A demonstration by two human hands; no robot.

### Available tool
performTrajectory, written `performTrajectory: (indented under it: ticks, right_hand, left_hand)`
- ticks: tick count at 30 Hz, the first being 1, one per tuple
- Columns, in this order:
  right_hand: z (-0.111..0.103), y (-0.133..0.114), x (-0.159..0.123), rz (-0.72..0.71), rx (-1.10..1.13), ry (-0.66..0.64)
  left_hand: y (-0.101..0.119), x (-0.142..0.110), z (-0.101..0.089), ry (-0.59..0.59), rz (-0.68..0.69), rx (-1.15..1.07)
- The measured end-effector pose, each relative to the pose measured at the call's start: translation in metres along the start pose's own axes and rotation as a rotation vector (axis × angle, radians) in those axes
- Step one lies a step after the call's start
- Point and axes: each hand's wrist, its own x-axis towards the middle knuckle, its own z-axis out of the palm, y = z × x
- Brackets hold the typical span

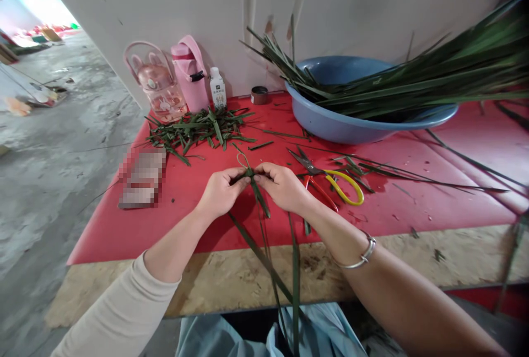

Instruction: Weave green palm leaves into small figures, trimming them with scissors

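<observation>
My left hand (221, 190) and my right hand (281, 185) meet over the red table cover (173, 225), both pinching a small folded piece of green leaf strips (250, 174). Long ends of those leaf strips (264, 247) trail down past the table's front edge toward my lap. A thin loop of leaf sticks up just above the pinched spot. Scissors with red and yellow handles (330, 180) lie on the cover just to the right of my right hand. A silver bracelet (363, 255) sits on my right wrist.
A blue basin (351, 123) at the back right holds a bundle of long green leaves (433, 79). A pile of cut leaf scraps (194, 131) lies at the back left, near a pink water jug (159, 84), pink bottle (190, 73), small white bottle (217, 88) and a tape roll (259, 95).
</observation>
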Motion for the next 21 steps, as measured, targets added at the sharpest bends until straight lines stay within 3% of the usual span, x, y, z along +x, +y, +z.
performTrajectory:
  ticks: [4,11,17,21]
  right_hand:
    - [0.001,0.000,0.000,-0.031,-0.082,0.020]
    - [0.008,0.004,0.003,0.027,-0.032,0.069]
    - [0.012,0.003,0.004,0.004,0.013,0.120]
    - [0.014,0.005,0.005,-0.034,-0.049,0.149]
  left_hand:
    - [0.002,-0.002,0.002,0.018,0.016,0.084]
    - [-0.003,-0.001,0.007,0.135,0.012,0.135]
    - [-0.009,0.008,-0.001,0.021,-0.133,-0.073]
    - [-0.009,0.010,-0.003,0.065,-0.084,-0.002]
